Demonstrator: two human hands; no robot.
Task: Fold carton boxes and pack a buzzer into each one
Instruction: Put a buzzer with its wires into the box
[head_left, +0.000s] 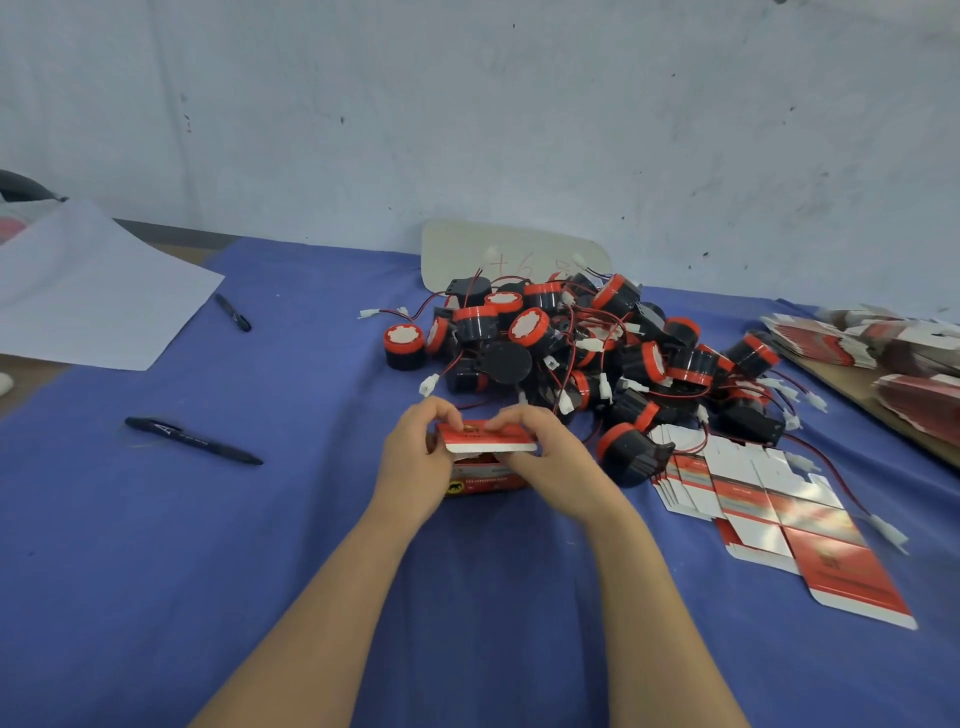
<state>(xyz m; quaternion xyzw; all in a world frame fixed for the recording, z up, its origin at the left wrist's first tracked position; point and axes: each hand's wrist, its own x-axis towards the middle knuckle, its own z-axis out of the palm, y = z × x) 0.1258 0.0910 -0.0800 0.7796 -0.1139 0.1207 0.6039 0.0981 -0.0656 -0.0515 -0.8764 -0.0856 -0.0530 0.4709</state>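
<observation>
We note both hands, left hand (415, 467) and right hand (550, 462), gripping a red carton box (485, 441); buzzer pile (571, 343) just beyond, flat cartons (769, 509) to their right.

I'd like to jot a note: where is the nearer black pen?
In the head view, the nearer black pen lies on the blue cloth, left of the left hand; the other pen lies farther back.

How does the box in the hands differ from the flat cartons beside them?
The box is folded into shape; the flat cartons lie unfolded. The box is held by the left hand and right hand; the flat cartons rest fanned on the cloth. Both are red and white.
</observation>
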